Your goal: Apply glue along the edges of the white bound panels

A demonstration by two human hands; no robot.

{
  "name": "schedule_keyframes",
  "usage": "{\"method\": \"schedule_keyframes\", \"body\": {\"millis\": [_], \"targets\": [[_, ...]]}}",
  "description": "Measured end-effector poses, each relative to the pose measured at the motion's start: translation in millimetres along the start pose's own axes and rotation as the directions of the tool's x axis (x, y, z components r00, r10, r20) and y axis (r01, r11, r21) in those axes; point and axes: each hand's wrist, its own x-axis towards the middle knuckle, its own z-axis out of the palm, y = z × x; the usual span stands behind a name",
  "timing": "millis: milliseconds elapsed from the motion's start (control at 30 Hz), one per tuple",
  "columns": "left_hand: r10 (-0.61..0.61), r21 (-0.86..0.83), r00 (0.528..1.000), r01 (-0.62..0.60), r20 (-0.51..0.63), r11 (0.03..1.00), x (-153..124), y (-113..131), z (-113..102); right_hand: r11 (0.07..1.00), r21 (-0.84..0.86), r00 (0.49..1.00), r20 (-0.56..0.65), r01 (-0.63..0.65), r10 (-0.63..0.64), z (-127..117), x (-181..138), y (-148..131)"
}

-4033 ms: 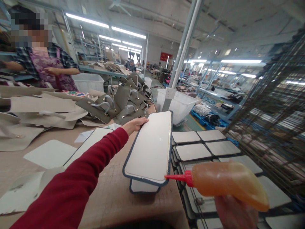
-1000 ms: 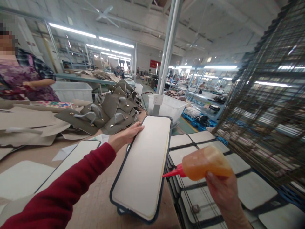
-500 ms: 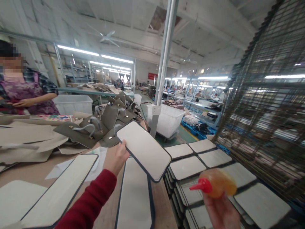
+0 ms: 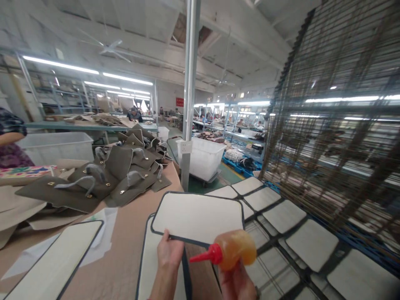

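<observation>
Left: a lone panel (image 4: 56, 262) lies on the tabletop (image 4: 125, 233). Centre: the left hand (image 4: 169, 252) pinches the near edge of the held panel (image 4: 200, 214), now swung crosswise over a lower panel (image 4: 152, 254). Right: the right hand (image 4: 236, 280) grips an amber squeeze bottle (image 4: 236, 248), its red nozzle (image 4: 204, 255) withdrawn from the long edge, so dispensing seems paused; stacked panels (image 4: 312, 243) stand farther right.

Lit from overhead by rows of white tube lights (image 4: 61, 65), hazy with glow. Blown out at far bright patch (image 4: 138, 103); dimmer and greyer across ceiling (image 4: 246, 46). Shaded beneath pale panel (image 4: 200, 214). Slightly soft on amber bottle (image 4: 237, 249) and right hand (image 4: 234, 281). Stretched and slanted toward edges, notably along wire racks (image 4: 325, 137); darkened in lower right corner.
</observation>
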Motion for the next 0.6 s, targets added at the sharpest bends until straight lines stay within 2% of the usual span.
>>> {"method": "schedule_keyframes", "body": {"millis": [100, 233, 267, 333, 400, 433, 467, 500, 533, 600], "targets": [[-0.047, 0.055, 0.993, 0.041, 0.11, 0.998, -10, -3, -8, 1.0, 0.0, 1.0, -0.027, 0.006, -0.006, 9, 1, -3], [-0.143, 0.078, 0.958, 0.128, 0.248, 0.989, -20, -3, -26, 0.999, 0.026, 0.998, -0.053, 0.047, -0.046, 21, 0, -11], [-0.178, 0.094, 0.955, 0.16, 0.236, 0.983, -22, -3, -33, 0.998, 0.031, 0.996, -0.067, 0.064, -0.061, 23, 0, -13], [-0.208, 0.197, 0.969, 0.18, 0.131, 0.964, -24, 3, -47, 0.996, 0.027, 0.993, -0.087, 0.083, -0.08, 22, 1, -17], [-0.066, 0.405, 0.997, 0.048, 0.029, 0.913, -24, 15, -52, 0.996, 0.012, 0.992, -0.09, 0.093, -0.091, 15, 2, -19], [0.058, 0.523, 0.997, -0.077, 0.054, 0.849, -24, 23, -48, 0.997, -0.002, 0.994, -0.076, 0.079, -0.079, 11, 2, -20], [0.181, 0.622, 0.973, -0.23, 0.141, 0.749, -24, 31, -39, 0.998, -0.018, 0.996, -0.059, 0.061, -0.062, 6, 1, -19], [0.238, 0.68, 0.928, -0.371, 0.285, 0.633, -24, 39, -25, 0.999, -0.035, 0.998, -0.038, 0.04, -0.042, 2, 0, -19], [0.231, 0.703, 0.879, -0.473, 0.417, 0.532, -23, 46, -8, 0.998, -0.053, 1.0, -0.016, 0.021, -0.022, -1, -1, -18], [0.17, 0.675, 0.773, -0.621, 0.611, 0.399, -21, 53, 35, 0.996, -0.089, 1.0, 0.016, 0.006, -0.004, -5, -5, -15]]}}
